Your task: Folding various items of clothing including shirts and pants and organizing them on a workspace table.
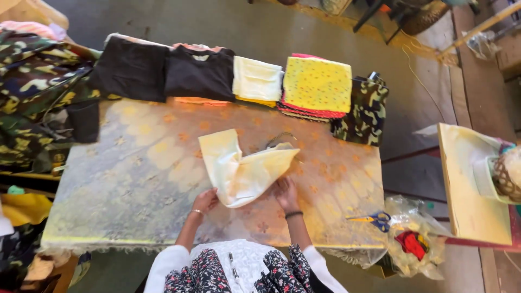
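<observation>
Along the far edge of the patterned table (pixel 135 163) sit folded stacks: black garments (pixel 165 70), a cream piece (pixel 256 80), a yellow dotted pile (pixel 317 84), camouflage cloth (pixel 362 108). More camouflage fabric (pixel 38 92) heaps up at left. Blue-and-yellow scissors (pixel 373 218) lie near the right corner, beside a clear plastic bag (pixel 415 239) holding something red, perhaps fabric.
</observation>
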